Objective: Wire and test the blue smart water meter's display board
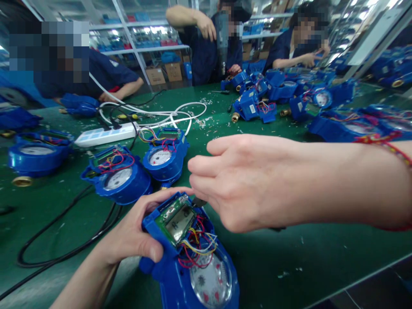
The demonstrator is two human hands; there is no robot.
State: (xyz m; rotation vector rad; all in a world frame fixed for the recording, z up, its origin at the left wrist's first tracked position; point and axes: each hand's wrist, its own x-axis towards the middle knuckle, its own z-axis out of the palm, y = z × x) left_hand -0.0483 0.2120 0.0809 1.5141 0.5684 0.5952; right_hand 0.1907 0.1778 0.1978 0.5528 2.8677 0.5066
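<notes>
A blue meter [174, 274] lies nearest to me, its upper housing uncovered. A green circuit board with a small display [179, 222] shows in it, with red, yellow and white wires [198, 244] beside the round dial [210, 281]. My left hand [138, 229] grips the housing's upper left side, thumb in front and fingers behind. Above the upper right corner, my right hand [234, 180] is closed, back of the hand towards me. A small dark part shows beneath its fingers; what it is remains hidden.
Three more open meters [119, 180] stand to the left and ahead on the green table [257, 257]. Behind them are a white power strip [107, 135] and looped cables. Many blue meters [249, 105] crowd the right rear. Three people [206, 51] are across the table.
</notes>
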